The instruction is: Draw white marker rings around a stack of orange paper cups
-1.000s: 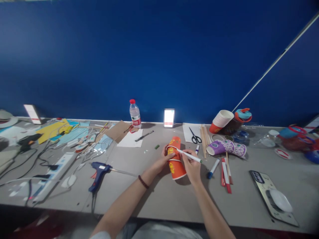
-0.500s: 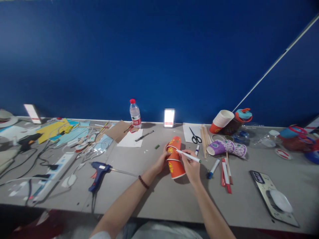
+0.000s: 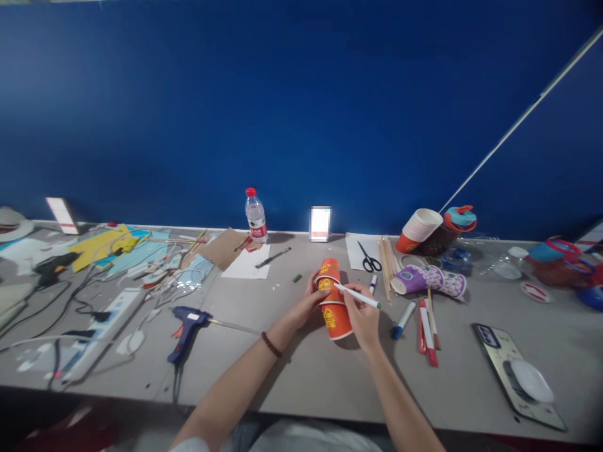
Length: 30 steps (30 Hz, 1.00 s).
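Several orange paper cups (image 3: 336,319) with yellow lettering are joined end to end in a short column, lying tilted above the table. My left hand (image 3: 307,302) is closed round the column's left side, its thumb across the middle cup. In my right hand (image 3: 364,315) is a white marker (image 3: 360,295) with a green end, held like a pen. The marker's tip meets or nearly meets the middle cup; exact contact is too small to tell. Just beyond the right hand lies a white marker with a purple band (image 3: 374,284).
A blue glue gun (image 3: 189,329) with its cord lies left of my arms. Scissors (image 3: 369,257), wooden sticks (image 3: 385,269), purple cups (image 3: 428,280) and a phone (image 3: 499,358) are at right. Behind stand a water bottle (image 3: 255,216) and a lit phone (image 3: 320,224).
The orange cup column has rolled slightly in my left hand, so its yellow lettering sits differently, and its far end has shifted left. The marker has hardly moved.
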Each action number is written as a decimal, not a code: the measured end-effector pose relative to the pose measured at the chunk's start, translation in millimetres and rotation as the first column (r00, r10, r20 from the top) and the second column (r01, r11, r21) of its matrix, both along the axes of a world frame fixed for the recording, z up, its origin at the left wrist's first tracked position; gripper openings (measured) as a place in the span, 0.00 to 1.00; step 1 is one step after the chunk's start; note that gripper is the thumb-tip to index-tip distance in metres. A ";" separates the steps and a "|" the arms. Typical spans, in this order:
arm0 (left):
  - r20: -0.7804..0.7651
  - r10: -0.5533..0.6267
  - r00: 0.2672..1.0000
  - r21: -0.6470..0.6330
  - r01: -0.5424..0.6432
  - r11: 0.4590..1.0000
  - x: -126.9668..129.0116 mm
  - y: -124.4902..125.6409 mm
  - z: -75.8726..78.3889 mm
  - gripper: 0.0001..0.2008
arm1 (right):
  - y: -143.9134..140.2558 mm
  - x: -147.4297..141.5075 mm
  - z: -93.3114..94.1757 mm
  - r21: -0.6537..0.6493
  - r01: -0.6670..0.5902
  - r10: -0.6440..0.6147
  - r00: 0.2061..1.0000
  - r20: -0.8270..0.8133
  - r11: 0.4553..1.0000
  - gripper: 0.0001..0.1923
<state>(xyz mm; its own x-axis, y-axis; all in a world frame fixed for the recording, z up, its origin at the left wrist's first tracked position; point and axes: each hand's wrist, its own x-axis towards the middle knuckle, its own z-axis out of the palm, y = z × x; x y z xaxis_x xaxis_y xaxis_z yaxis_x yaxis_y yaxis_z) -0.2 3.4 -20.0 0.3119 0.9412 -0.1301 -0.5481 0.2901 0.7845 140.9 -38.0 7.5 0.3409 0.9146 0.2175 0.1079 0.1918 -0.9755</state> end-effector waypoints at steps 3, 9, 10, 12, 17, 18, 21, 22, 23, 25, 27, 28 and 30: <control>0.000 0.006 1.000 0.001 -0.006 1.000 0.0 -0.6 0.4 0.33 | -0.4 0.1 1.8 0.008 -0.004 0.004 1.000 0.007 1.000 0.14; 0.010 0.011 1.000 -0.006 -0.011 1.000 0.4 -1.9 3.8 0.34 | -1.0 -0.5 4.9 0.017 0.012 -0.012 1.000 0.028 1.000 0.14; 0.010 0.012 1.000 -0.008 -0.012 1.000 0.4 -1.9 4.3 0.34 | -0.8 -0.4 4.9 0.017 0.016 -0.016 0.999 0.032 1.000 0.14; 0.007 0.010 1.000 -0.010 -0.009 1.000 0.4 -2.0 5.0 0.34 | -0.5 -0.2 5.0 0.017 0.020 -0.021 0.999 0.038 1.000 0.13; -0.005 0.003 1.000 -0.001 -0.003 1.000 -0.7 -2.4 6.0 0.33 | -0.6 -0.1 6.1 0.023 0.024 -0.025 0.998 0.064 0.999 0.12; -0.006 0.001 1.000 0.002 -0.001 1.000 -0.9 -2.4 6.0 0.33 | -0.8 -0.1 6.4 0.024 0.020 -0.022 0.998 0.064 1.000 0.12; 0.008 -0.010 1.000 0.007 0.010 1.000 -0.9 -2.2 5.4 0.33 | -1.5 -0.4 6.8 0.025 0.007 -0.008 0.998 0.058 1.000 0.11; 0.014 -0.012 1.000 0.006 0.012 1.000 -0.7 -2.0 5.2 0.33 | -1.6 -0.4 6.8 0.024 0.002 -0.004 0.998 0.056 1.000 0.11; 0.019 -0.011 1.000 0.004 0.011 1.000 -0.5 -2.0 5.0 0.33 | -1.8 -0.3 6.8 0.024 -0.002 0.001 0.998 0.055 1.000 0.11; 0.021 -0.003 1.000 -0.003 0.003 1.000 0.1 -2.0 5.1 0.33 | -1.9 -0.2 6.8 0.025 -0.008 0.006 0.999 0.054 1.000 0.11; 0.019 0.003 1.000 -0.012 -0.003 1.000 0.5 -2.2 5.8 0.33 | -2.1 -0.2 6.9 0.027 -0.009 0.007 0.998 0.061 1.000 0.11; 0.017 0.003 1.000 -0.017 -0.002 1.000 0.5 -2.3 6.2 0.34 | -2.2 -0.3 7.0 0.026 -0.010 0.009 0.998 0.066 1.000 0.11; 0.012 -0.004 1.000 -0.023 0.004 1.000 0.4 -2.5 6.6 0.34 | -2.3 -0.8 7.3 0.022 -0.013 0.011 0.998 0.066 1.000 0.11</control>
